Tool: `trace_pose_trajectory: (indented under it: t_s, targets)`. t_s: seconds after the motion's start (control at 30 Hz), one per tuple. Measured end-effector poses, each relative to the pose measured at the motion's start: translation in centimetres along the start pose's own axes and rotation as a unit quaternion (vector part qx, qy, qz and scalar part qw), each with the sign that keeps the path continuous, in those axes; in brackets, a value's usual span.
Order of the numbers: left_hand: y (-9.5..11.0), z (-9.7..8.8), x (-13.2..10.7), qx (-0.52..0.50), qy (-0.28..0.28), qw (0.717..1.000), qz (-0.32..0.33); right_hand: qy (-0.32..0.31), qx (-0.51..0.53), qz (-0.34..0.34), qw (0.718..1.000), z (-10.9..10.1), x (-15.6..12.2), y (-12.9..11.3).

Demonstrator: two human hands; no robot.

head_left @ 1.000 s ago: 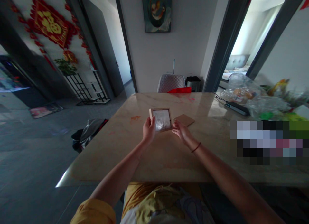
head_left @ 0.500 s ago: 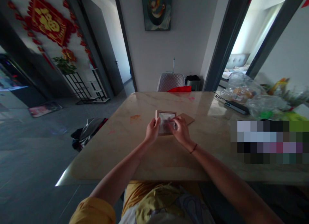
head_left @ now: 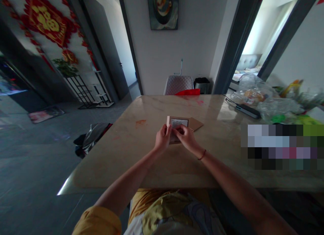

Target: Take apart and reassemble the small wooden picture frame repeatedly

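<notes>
A small wooden frame (head_left: 168, 119) with a greyish, shiny panel (head_left: 180, 122) inside it is held just over the marble-look table. My left hand (head_left: 162, 137) is closed on the frame's left side, thumb towards the panel. Over the panel's middle, my right hand (head_left: 186, 135) has its thumb and fingers drawn together in a pinch; what is between the fingertips is hidden. Just behind my right hand lies a flat brown square board (head_left: 195, 123), one corner pointing right.
The table (head_left: 121, 160) has an orange smudge (head_left: 140, 123) at left. On the right are a dark long-handled tool (head_left: 246, 110), clear plastic bags (head_left: 253, 89) and a blurred-out patch. A quilted chair (head_left: 179, 84) with red cloth (head_left: 187, 92) stands beyond.
My left hand and the frame have shifted slightly right, and the frame is turned a little. My right fingers have come closer together over the panel, nearer my left thumb.
</notes>
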State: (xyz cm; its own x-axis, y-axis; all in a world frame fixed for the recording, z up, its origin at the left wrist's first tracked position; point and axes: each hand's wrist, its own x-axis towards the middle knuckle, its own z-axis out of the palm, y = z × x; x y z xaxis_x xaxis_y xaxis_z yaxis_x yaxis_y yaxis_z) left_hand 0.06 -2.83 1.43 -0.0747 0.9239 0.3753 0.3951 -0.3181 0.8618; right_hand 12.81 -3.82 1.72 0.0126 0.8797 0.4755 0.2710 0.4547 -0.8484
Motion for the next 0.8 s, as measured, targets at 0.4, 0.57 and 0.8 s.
trace_pose_trajectory:
  t_s: [0.4, 0.57, 0.8]
  targets:
    - [-0.14, 0.02, 0.34, -0.004, 0.0, 1.0, -0.002, -0.019, 0.045, 0.007, 0.999, -0.13, 0.18, -0.24]
    - [-0.3, 0.1, 0.6, -0.028, 0.003, 0.999, -0.022, -0.031, 0.079, 0.037, 0.996, -0.33, 0.17, -0.2]
    - [-0.34, 0.03, 0.76, -0.037, 0.001, 0.999, -0.034, -0.036, 0.086, 0.041, 0.995, -0.32, 0.17, -0.39]
